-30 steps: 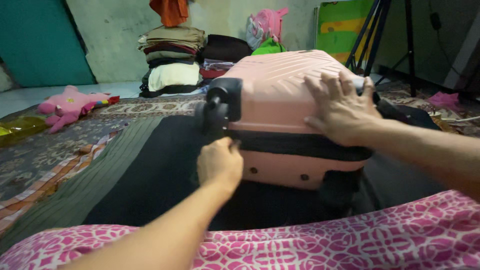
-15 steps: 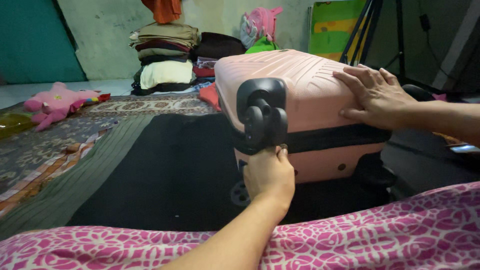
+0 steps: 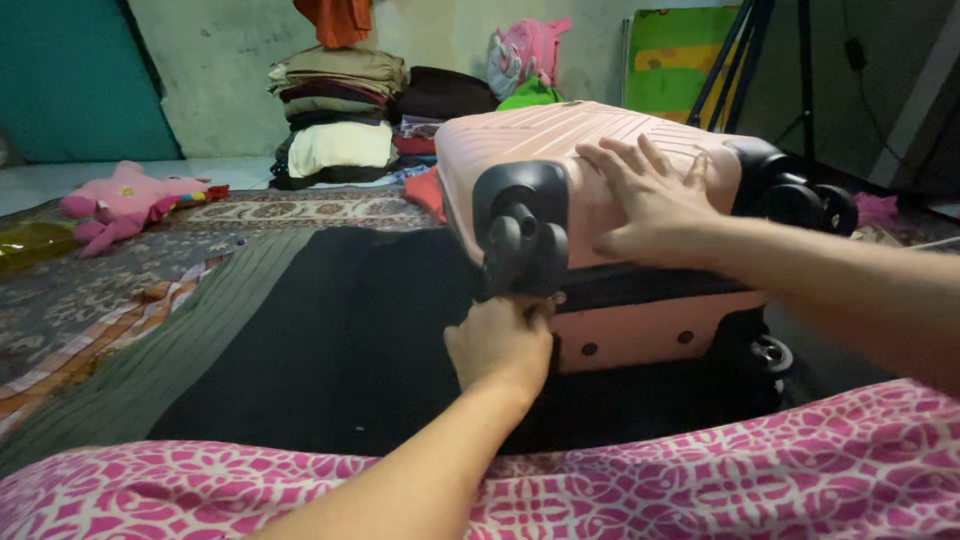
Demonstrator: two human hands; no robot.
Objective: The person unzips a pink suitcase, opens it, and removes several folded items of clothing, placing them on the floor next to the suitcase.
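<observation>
Two bare hands on a pink suitcase (image 3: 600, 170) lying flat on a dark mat (image 3: 330, 340).

The right hand (image 3: 650, 205) rests open and flat on the ribbed shell; the left hand (image 3: 500, 345) is clenched at the seam just below a black wheel (image 3: 525, 245). Folded clothes (image 3: 335, 115) are stacked well beyond the left hand.

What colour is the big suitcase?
The suitcase is pale pink with ridges, and its wheels are black. The head view shows it.
</observation>
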